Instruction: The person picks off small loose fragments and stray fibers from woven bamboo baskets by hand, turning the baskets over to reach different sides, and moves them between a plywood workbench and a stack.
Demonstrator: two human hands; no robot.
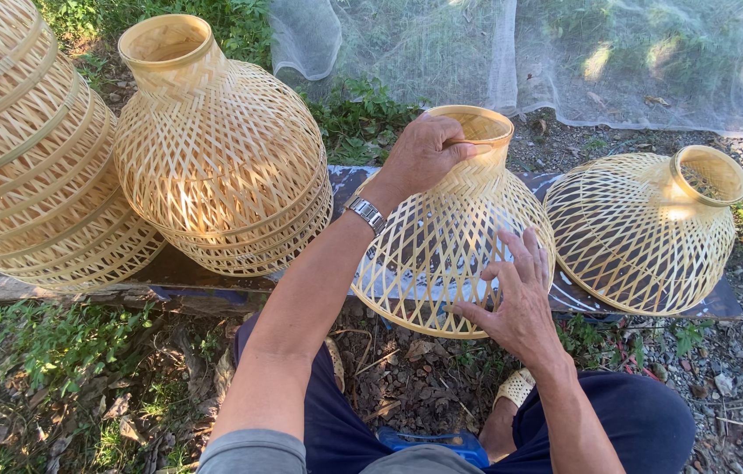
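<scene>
The far-left stack (pixel 29 149) of woven bamboo shades is cut off by the frame's top and left edges, so its count cannot be told; the second stack (pixel 222 149) shows one full shade on top and only the rims of several nested beneath, too close to count surely; two more shades stand singly, so four groups in all sit on a dark plank (pixel 213 281), whose middle is hidden behind them. The middle shade (pixel 442 237) rests tilted at the plank's near edge, between the second stack and the right shade (pixel 652 228); the left hand (pixel 424 154) is clasped over its narrow neck, fingers curled on the rim, a watch (pixel 365 212) on the wrist; the right hand (pixel 516 294) lies spread on its lower lattice, fingertips touching the strips. White netting (pixel 565 53) covers the ground behind; a blue object (pixel 429 441) between the knees is half hidden.
</scene>
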